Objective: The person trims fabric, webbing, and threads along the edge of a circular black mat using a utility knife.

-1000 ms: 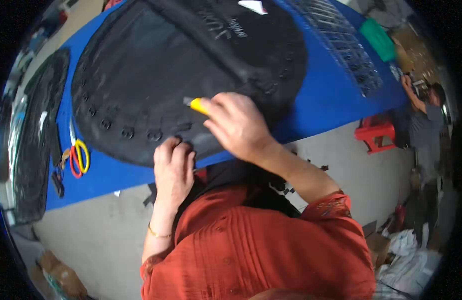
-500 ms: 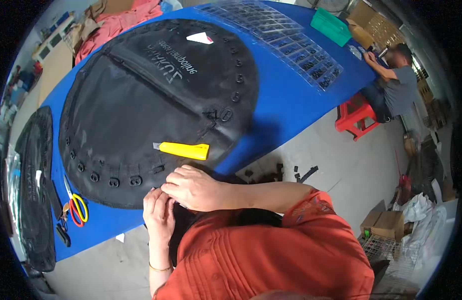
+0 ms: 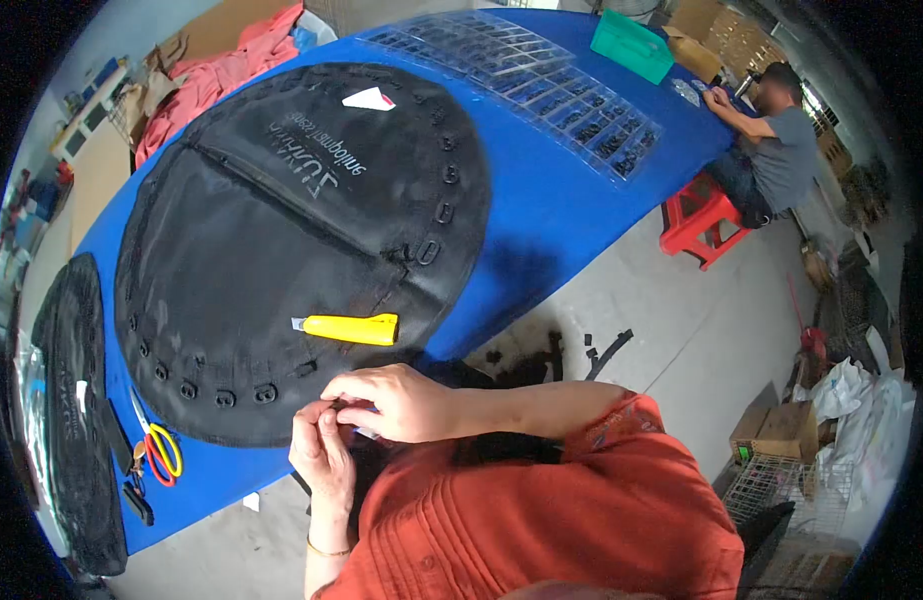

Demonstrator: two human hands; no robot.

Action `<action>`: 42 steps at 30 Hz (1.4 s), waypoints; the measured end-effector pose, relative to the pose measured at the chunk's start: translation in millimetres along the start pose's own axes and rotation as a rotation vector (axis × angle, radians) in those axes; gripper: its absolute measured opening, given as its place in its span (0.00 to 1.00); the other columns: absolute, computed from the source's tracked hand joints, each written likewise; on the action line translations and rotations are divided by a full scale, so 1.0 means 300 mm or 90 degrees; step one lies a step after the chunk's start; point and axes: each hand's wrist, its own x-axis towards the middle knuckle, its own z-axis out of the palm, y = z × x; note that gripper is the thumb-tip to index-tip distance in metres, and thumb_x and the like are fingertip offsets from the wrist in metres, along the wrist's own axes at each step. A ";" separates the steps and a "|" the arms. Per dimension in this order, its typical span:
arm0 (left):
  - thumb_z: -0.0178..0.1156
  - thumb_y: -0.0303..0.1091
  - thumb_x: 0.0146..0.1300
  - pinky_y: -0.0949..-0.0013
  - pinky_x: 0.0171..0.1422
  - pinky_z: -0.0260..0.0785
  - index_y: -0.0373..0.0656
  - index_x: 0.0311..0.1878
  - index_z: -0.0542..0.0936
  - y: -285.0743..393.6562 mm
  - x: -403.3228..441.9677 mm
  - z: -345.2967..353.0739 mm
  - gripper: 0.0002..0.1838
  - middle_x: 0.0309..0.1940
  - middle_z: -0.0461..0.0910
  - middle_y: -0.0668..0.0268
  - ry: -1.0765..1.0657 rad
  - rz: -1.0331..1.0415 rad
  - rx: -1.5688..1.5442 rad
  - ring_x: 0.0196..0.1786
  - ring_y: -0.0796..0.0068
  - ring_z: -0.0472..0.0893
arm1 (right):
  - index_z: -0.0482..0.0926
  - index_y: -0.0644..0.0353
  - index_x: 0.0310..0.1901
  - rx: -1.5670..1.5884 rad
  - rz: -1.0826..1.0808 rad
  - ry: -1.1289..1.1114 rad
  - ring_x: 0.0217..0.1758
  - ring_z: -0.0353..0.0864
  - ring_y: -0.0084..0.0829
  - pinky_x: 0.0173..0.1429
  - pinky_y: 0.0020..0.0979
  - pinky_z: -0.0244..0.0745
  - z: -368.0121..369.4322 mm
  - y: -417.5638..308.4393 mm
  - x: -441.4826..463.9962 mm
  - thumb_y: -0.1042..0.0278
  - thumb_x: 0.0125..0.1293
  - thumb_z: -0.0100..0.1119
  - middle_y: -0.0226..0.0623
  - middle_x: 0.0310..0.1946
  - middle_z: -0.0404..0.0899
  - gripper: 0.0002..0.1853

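A large round black fabric piece point(image 3: 231, 290) with white printing and black loops around its rim lies on the blue table. At its near edge my left hand point(image 3: 323, 455) and my right hand point(image 3: 399, 402) meet, fingertips pinched together. Something small and dark shows between the fingers, too hidden to name. Black material hangs below my hands, in front of the red shirt. Just beyond them a yellow utility knife point(image 3: 349, 329) rests on the fabric, its blade out to the left. A white paper scrap point(image 3: 367, 99) lies near the far rim.
Red-and-yellow scissors point(image 3: 157, 450) and a long black bundle point(image 3: 71, 420) are at left. Clear compartment trays point(image 3: 591, 115) of small black parts and a green bin point(image 3: 631, 47) stand farther off. A seated person point(image 3: 781, 145) works at right. Black scraps point(image 3: 609, 355) litter the floor.
The view has shifted, so the far trays and person sit slightly left. My right hand has lifted and opened slightly at the fingertips, showing a small dark thing between the hands.
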 end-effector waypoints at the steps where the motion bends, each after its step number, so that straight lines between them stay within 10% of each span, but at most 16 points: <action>1: 0.56 0.34 0.82 0.72 0.36 0.76 0.37 0.49 0.79 0.038 0.004 0.014 0.09 0.37 0.84 0.63 -0.014 -0.039 -0.067 0.30 0.78 0.81 | 0.80 0.61 0.51 0.006 0.025 0.010 0.45 0.87 0.49 0.50 0.44 0.81 -0.016 -0.006 -0.010 0.65 0.70 0.66 0.46 0.41 0.86 0.12; 10: 0.58 0.31 0.80 0.76 0.33 0.75 0.38 0.57 0.73 0.092 0.015 0.127 0.10 0.37 0.82 0.67 -0.174 -0.072 -0.193 0.32 0.82 0.81 | 0.85 0.62 0.55 0.010 0.187 0.071 0.46 0.89 0.30 0.52 0.32 0.82 -0.184 -0.039 -0.131 0.71 0.71 0.67 0.39 0.44 0.89 0.13; 15: 0.64 0.27 0.71 0.58 0.44 0.79 0.38 0.55 0.77 0.081 0.058 0.183 0.12 0.44 0.83 0.53 -0.286 0.099 0.085 0.39 0.51 0.86 | 0.84 0.62 0.56 0.068 0.290 0.244 0.45 0.84 0.15 0.51 0.23 0.80 -0.357 -0.007 -0.217 0.71 0.74 0.65 0.28 0.42 0.87 0.11; 19: 0.65 0.27 0.68 0.57 0.42 0.81 0.42 0.50 0.79 0.109 0.124 0.256 0.10 0.42 0.83 0.57 -0.270 0.325 0.197 0.39 0.54 0.85 | 0.82 0.61 0.55 0.137 0.289 0.373 0.41 0.83 0.17 0.48 0.23 0.80 -0.526 0.061 -0.316 0.68 0.78 0.63 0.27 0.41 0.84 0.10; 30: 0.67 0.27 0.65 0.57 0.39 0.81 0.47 0.41 0.82 0.098 0.171 0.293 0.04 0.36 0.83 0.63 -0.283 0.283 0.149 0.34 0.56 0.86 | 0.83 0.59 0.49 -0.115 0.316 0.626 0.38 0.83 0.21 0.38 0.27 0.79 -0.982 0.252 -0.499 0.79 0.72 0.62 0.32 0.39 0.86 0.07; 37: 0.68 0.26 0.63 0.57 0.38 0.81 0.47 0.40 0.82 0.106 0.169 0.293 0.05 0.35 0.82 0.62 -0.272 0.280 0.145 0.32 0.55 0.85 | 0.86 0.60 0.40 -0.481 0.414 0.708 0.28 0.88 0.25 0.35 0.32 0.80 -1.434 0.330 -0.438 0.57 0.71 0.63 0.36 0.24 0.87 0.14; 42: 0.68 0.26 0.63 0.57 0.37 0.80 0.47 0.40 0.82 0.096 0.164 0.292 0.05 0.34 0.81 0.62 -0.268 0.278 0.140 0.32 0.55 0.84 | 0.85 0.62 0.48 -0.478 0.599 0.736 0.25 0.87 0.25 0.30 0.30 0.81 -1.508 0.317 -0.358 0.58 0.74 0.59 0.35 0.32 0.89 0.15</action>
